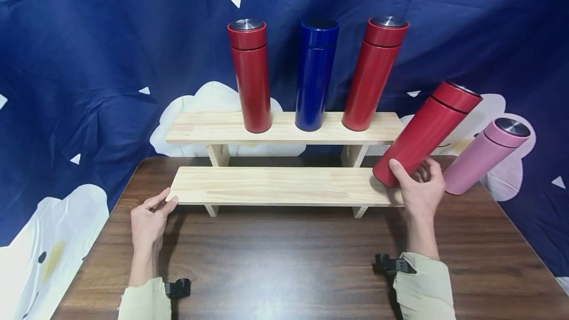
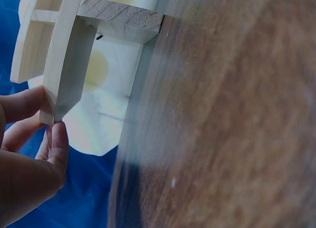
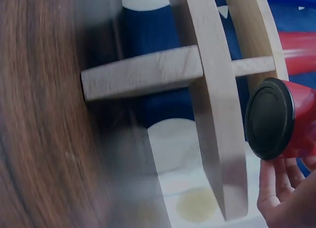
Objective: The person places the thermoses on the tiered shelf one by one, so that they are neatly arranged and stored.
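My right hand [image 1: 422, 189] grips a red thermos bottle [image 1: 426, 135] near its base, tilted to the right over the right end of the lower shelf board [image 1: 275, 186]. In the right wrist view the bottle's black bottom [image 3: 270, 118] faces the camera, beside the board. With thumb and fingers my left hand [image 1: 150, 219] pinches the front left corner of the lower board; the left wrist view shows the board's end [image 2: 51, 109] between them. Two more red bottles [image 1: 251, 78] [image 1: 375, 75] stand on the upper shelf board [image 1: 200, 130], a blue bottle [image 1: 316, 75] between them.
A pink bottle [image 1: 486, 157] stands on the brown wooden table [image 1: 275, 260], right of the shelf and just beyond my right hand. Behind the table hangs a dark blue curtain [image 1: 111, 53] with white cloud shapes. Wooden legs [image 1: 354, 156] support the two-step shelf.
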Demonstrator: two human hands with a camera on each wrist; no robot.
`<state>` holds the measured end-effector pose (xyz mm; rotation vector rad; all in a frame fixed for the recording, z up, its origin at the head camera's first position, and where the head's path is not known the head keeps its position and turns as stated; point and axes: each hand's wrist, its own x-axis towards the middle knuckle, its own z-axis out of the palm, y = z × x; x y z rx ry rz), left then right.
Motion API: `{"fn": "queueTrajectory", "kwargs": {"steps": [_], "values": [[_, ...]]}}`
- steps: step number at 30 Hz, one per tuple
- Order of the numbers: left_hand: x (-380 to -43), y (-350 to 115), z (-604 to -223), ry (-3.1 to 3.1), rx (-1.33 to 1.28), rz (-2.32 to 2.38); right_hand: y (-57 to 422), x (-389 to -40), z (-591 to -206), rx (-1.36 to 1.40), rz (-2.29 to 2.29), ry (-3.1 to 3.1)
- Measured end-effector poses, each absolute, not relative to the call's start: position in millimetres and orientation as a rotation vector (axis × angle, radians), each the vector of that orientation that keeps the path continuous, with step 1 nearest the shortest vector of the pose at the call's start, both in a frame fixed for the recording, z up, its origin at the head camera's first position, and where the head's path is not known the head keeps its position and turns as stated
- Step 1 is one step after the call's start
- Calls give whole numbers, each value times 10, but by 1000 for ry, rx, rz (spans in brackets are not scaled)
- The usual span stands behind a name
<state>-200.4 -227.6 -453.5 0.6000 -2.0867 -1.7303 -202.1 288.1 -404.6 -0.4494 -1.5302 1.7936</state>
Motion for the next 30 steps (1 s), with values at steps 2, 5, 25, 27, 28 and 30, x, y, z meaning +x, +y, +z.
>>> {"fn": "queueTrajectory", "kwargs": {"steps": [2, 5, 25, 27, 28, 30], "values": [[-2002, -2276, -4533, -2086, 594, -1732, 2835, -2020, -4027, -439, 1789, -1536], [-2003, -2275, -4533, -2088, 591, -1725, 2765, -2019, -3997, -415, 1790, -1548], [-1999, -2277, -4527, -2112, 586, -1715, 2436, -2045, -3957, -324, 1688, -1746], [-2005, -2278, -4530, -2114, 588, -1714, 2400, -2045, -3965, -309, 1684, -1763], [-2009, -2278, -4531, -2115, 587, -1713, 2380, -2046, -3970, -302, 1681, -1771], [-2008, -2283, -4532, -2120, 587, -1710, 2341, -2051, -3982, -285, 1684, -1780]]}}
